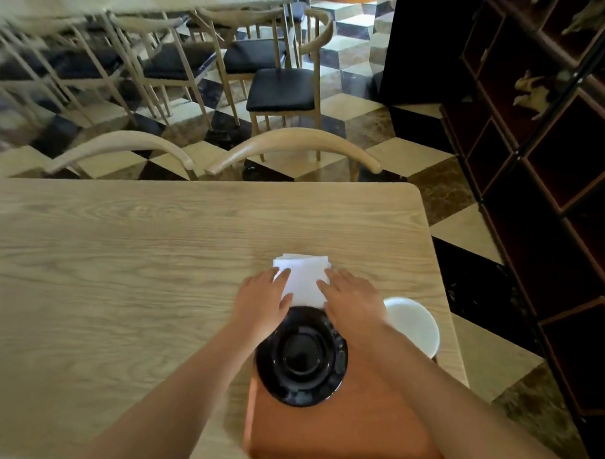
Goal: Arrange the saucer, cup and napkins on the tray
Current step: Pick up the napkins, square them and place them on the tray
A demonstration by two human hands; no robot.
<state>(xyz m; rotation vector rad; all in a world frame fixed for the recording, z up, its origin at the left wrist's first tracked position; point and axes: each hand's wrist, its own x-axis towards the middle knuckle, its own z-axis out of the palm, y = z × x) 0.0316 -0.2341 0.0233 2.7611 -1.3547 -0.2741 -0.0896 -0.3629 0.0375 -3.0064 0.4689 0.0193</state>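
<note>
A brown wooden tray (349, 433) lies near the table's front right. A black saucer (302, 356) rests on the tray's far end, overhanging it. Just beyond the saucer, white folded napkins (303, 277) lie on the table. My left hand (262, 303) lies flat on the napkins' left side and my right hand (353, 299) flat on their right side, fingers spread. A white cup (412, 324) stands to the right of my right wrist, at the tray's far right corner. Whether it stands on the tray I cannot tell.
The light wooden table (139, 258) stretches left and far. Its right edge runs close to the cup. Two chair backs (294, 143) stand at the far edge. A dark shelf unit (553, 169) stands on the right.
</note>
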